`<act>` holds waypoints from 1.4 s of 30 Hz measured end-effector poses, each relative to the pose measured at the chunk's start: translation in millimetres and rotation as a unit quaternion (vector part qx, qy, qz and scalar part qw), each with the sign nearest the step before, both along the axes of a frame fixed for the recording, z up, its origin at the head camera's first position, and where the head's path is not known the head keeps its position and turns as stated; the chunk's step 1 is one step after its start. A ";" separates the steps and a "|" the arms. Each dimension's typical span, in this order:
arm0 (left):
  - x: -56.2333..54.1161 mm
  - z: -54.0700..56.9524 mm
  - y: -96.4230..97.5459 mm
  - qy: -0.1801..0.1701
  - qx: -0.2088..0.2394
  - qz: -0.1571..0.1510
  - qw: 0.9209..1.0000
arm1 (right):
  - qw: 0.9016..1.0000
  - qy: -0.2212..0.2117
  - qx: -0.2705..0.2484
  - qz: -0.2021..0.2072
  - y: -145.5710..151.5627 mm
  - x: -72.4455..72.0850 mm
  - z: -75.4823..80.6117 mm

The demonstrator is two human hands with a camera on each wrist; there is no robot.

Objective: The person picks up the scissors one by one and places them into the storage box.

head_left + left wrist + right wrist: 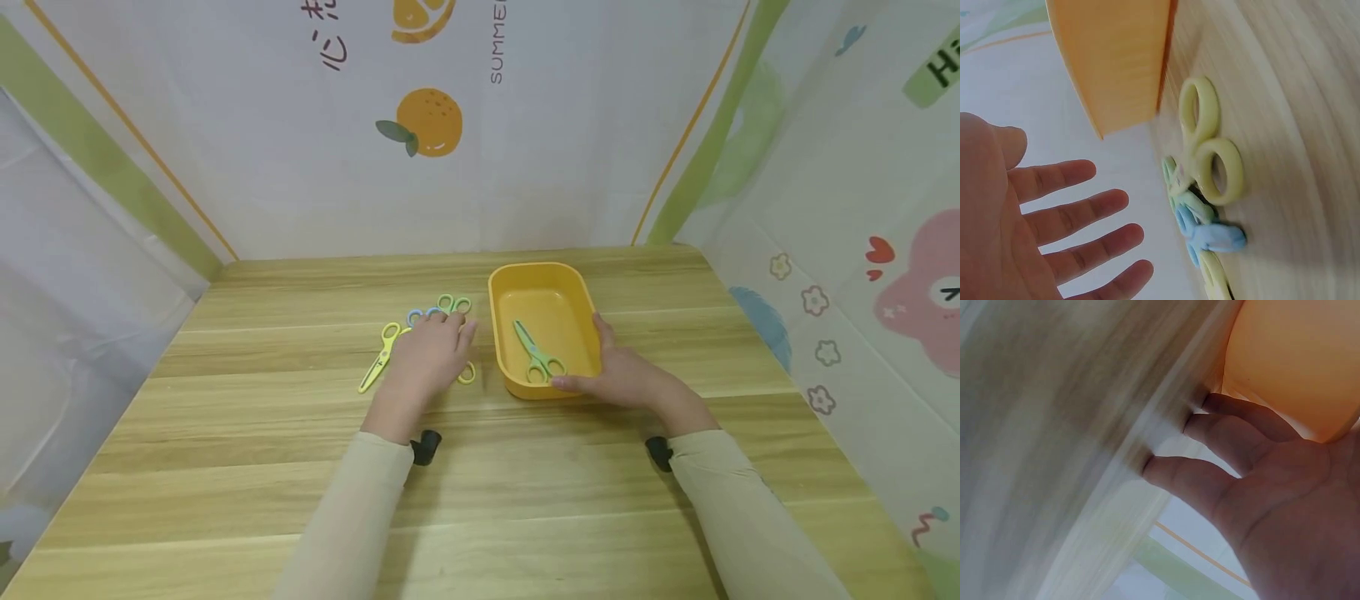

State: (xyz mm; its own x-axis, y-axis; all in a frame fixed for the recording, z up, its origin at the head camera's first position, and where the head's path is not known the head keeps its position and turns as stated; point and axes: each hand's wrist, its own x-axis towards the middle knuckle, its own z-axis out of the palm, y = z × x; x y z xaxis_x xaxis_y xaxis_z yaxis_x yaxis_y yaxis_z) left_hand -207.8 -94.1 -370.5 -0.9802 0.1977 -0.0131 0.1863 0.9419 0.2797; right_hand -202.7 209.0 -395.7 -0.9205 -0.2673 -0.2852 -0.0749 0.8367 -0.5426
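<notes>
My left hand [429, 354] hovers palm down over several pairs of scissors, its fingers extended and nothing held. Under and around it show yellow scissors [379, 360] on the left, blue handles [415, 317], green handles [462, 305] and a yellow handle loop [473, 373]. The left wrist view shows yellow scissors [1207, 119] nearest, with blue scissors [1219, 239] behind. My right hand [630, 377] holds a yellow plastic box [517, 388] at its near right corner, thumb over the rim, other fingers along the outside, fingertips down at the tabletop. Green scissors [537, 353] lie inside the box.
The wooden table [525, 500] ends at a white printed curtain [540, 167] behind. Another printed sheet [847, 292] hangs along the right side. The box stands just right of the scissors group.
</notes>
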 end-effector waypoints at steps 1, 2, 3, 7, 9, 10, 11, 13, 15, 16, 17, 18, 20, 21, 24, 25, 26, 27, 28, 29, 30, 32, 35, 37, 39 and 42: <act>-0.2 -0.6 -1.7 -0.001 -0.002 0.003 1.000 | 1.000 -0.002 0.000 -0.001 0.2 0.1 -0.4; -0.4 -1.3 -3.1 -0.003 -0.004 0.006 1.000 | 1.000 -0.003 0.000 -0.002 0.3 0.0 -0.6; -0.4 -1.8 -4.3 -0.005 -0.005 0.009 1.000 | 1.000 -0.003 0.000 -0.002 0.5 0.0 -1.0; -0.2 -5.9 -7.9 -0.015 -0.022 0.012 1.000 | 1.000 -0.006 -0.001 -0.005 2.0 -0.3 -2.7; 0.9 -8.5 -8.4 -0.026 -0.035 0.011 0.999 | 1.000 -0.007 -0.002 -0.005 2.4 -0.1 -3.1; 1.4 -10.2 -8.2 -0.033 -0.044 0.009 0.998 | 1.000 -0.007 -0.002 -0.005 2.9 -0.1 -3.4; 2.2 -11.5 -7.6 -0.043 -0.049 0.006 0.998 | 1.000 -0.007 -0.003 -0.004 3.0 -0.1 -3.6; 3.6 -14.6 -5.9 -0.057 -0.060 0.001 0.997 | 1.000 -0.005 -0.005 -0.005 3.6 -0.3 -4.2; 4.5 -17.7 -3.7 -0.064 -0.072 -0.003 0.995 | 1.000 -0.004 -0.006 -0.004 3.9 -0.4 -4.5; 4.7 -19.0 -2.6 -0.065 -0.077 -0.004 0.995 | 1.000 -0.003 -0.007 -0.004 4.0 -0.5 -4.7; 4.9 -20.1 -1.4 -0.064 -0.084 -0.004 0.994 | 1.000 -0.003 -0.008 -0.005 4.0 -0.4 -4.7; 4.9 -21.1 -0.3 -0.061 -0.091 -0.005 0.994 | 1.000 -0.004 -0.008 -0.006 4.1 -0.4 -4.8; 5.0 -22.6 1.6 -0.058 -0.100 -0.006 0.993 | 1.000 -0.005 -0.009 -0.007 4.2 -0.5 -4.9; 5.0 -23.0 2.5 -0.057 -0.102 -0.007 0.993 | 1.000 -0.005 -0.008 -0.008 4.4 -0.5 -5.0; 4.8 -24.0 4.3 -0.052 -0.104 -0.013 0.993 | 1.000 -0.004 -0.008 -0.008 4.6 -0.5 -4.8; 4.9 -24.4 4.6 -0.051 -0.104 -0.015 0.993 | 1.000 -0.003 -0.007 -0.007 4.6 -0.4 -4.6; 4.8 -24.6 5.0 -0.050 -0.103 -0.016 0.993 | 1.000 -0.002 -0.008 -0.006 4.4 -0.3 -4.3; 4.9 -24.7 5.2 -0.049 -0.104 -0.018 0.993 | 1.000 -0.001 -0.009 -0.006 4.3 -0.3 -4.1; 4.7 -25.0 5.5 -0.048 -0.104 -0.018 0.993 | 1.000 0.000 -0.010 -0.005 4.1 -0.2 -3.8; 4.8 -24.9 5.6 -0.047 -0.105 -0.019 0.993 | 1.000 0.000 -0.011 -0.005 3.9 -0.2 -3.6; 5.0 -24.7 5.8 -0.047 -0.105 -0.020 0.993 | 1.000 0.000 -0.010 -0.005 3.8 -0.1 -3.4; 5.2 -24.2 6.1 -0.048 -0.104 -0.021 0.993 | 1.000 0.000 -0.010 -0.005 3.7 -0.2 -3.3; 5.3 -23.3 6.6 -0.052 -0.094 -0.022 0.994 | 1.000 -0.002 -0.007 -0.004 3.6 -0.2 -2.8; 5.2 -22.9 7.1 -0.054 -0.083 -0.024 0.995 | 1.000 -0.003 -0.005 -0.003 3.7 -0.3 -2.4; 5.0 -22.9 7.5 -0.057 -0.071 -0.025 0.996 | 1.000 -0.006 -0.006 -0.002 3.7 -0.3 -1.8; 4.8 -23.9 7.5 -0.055 -0.064 -0.029 0.996 | 1.000 -0.007 -0.006 -0.001 3.4 -0.5 -1.7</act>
State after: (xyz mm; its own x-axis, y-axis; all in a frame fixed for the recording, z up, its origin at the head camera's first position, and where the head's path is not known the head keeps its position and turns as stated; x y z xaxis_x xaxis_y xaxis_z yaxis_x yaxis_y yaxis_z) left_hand -202.9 -86.6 -394.4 -0.9583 0.2441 -0.1489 0.2163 0.9594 0.1807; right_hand -203.1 212.5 -397.4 -0.9173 -0.2683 -0.2943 -0.0653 0.8304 -0.5534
